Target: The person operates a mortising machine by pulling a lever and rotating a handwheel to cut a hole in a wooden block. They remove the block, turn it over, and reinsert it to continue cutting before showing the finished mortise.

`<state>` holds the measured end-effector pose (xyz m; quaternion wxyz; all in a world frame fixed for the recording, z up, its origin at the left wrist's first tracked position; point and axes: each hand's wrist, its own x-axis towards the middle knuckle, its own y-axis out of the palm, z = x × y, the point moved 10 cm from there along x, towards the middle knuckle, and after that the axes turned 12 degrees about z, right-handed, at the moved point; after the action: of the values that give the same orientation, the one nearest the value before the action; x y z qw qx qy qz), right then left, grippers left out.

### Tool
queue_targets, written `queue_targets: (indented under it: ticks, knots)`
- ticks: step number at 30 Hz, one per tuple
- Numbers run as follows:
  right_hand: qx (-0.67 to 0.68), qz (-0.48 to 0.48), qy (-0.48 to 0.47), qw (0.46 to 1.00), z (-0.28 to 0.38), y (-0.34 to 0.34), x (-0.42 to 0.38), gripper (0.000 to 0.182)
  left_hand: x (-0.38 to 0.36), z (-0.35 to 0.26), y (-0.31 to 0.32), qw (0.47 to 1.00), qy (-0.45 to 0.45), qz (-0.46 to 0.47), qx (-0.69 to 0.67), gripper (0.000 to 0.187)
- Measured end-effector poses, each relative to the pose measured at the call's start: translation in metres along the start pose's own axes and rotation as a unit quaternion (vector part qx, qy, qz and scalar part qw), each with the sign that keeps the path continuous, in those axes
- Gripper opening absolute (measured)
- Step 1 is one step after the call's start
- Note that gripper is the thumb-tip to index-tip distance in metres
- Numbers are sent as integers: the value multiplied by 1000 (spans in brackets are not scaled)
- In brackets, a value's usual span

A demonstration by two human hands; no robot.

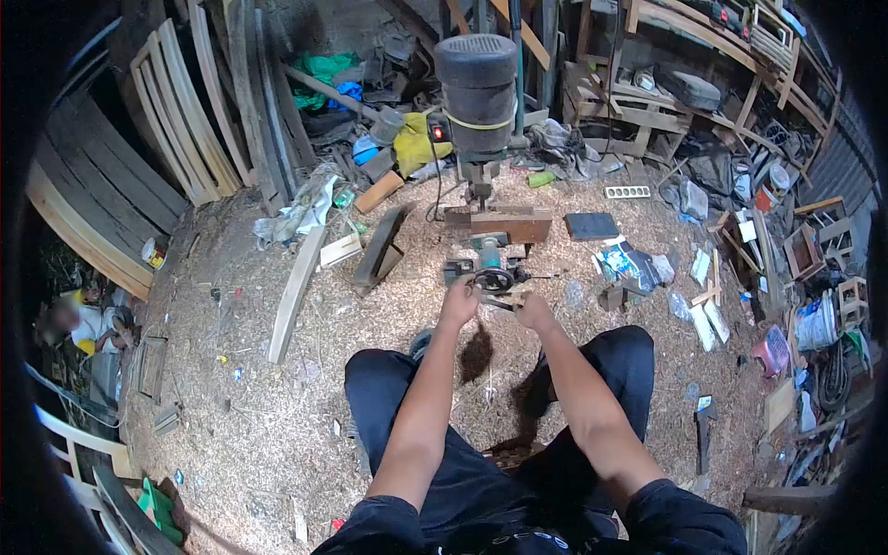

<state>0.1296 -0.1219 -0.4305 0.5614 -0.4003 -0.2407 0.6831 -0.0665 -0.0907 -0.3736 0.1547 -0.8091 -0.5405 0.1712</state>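
Observation:
In front of me stands a machine with a large dark motor [476, 88] and a lit red switch [438, 133]. Below the motor, a brown wooden block [511, 226] sits at the machine's head. A round handwheel [494, 280] faces me under a green part of the machine. My left hand [459, 302] is closed beside the wheel's lower left. My right hand [532, 312] is closed a little to the right and lower. Between them runs a short dark bar [500, 303], gripped at both ends; its exact kind is too small to make out.
Wood shavings [240, 407] cover the floor. A long pale board [297, 294] and a dark wooden piece [381, 248] lie left of the machine. To the right are a dark block [592, 226] and a power strip [627, 192]. Another person [92, 326] is at the far left.

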Motion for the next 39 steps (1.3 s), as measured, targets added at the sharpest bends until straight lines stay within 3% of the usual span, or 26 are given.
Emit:
queue_targets:
  ticks: [2,7,12,15,17,20,25,30,33,34,37,38,39]
  knots:
    - [22,-63,-19,998,19,-30,-2,42,-10,-26,-13,1000,8,-9,-22,40]
    - [89,-104,-134,981,101,-124,-25,37,-19,-68,-46,992,92,-75,39,39]
    - [201,-136,-227,943,157,-203,-50,30,-27,-139,-81,978,179,-101,-25,33]
    - [248,-185,-270,912,191,-259,-74,28,-39,-219,-114,968,208,-143,20,34]
    - [309,-140,-262,904,216,-294,-85,28,-25,-253,-136,946,255,-189,60,33]
    - [383,-163,-296,860,224,-338,-65,24,-25,-328,-167,902,330,-259,100,32]
    - [365,-247,-314,841,245,-423,-11,22,17,-397,-200,823,426,-342,154,33]
    - [346,-330,-293,828,262,-496,67,27,77,-432,-206,808,450,-334,179,31]
    - [277,-398,-281,828,256,-531,134,41,74,-440,-199,773,448,-400,202,24]
    - [282,-352,-225,863,256,-537,159,64,75,-438,-198,759,458,-413,207,24]
    - [273,-287,-179,900,275,-539,180,115,81,-432,-198,764,454,-413,201,25]
    - [265,-228,-148,925,282,-533,176,124,81,-431,-198,752,465,-422,201,25]
    - [325,-219,-168,905,279,-536,209,126,80,-430,-199,752,464,-429,190,25]
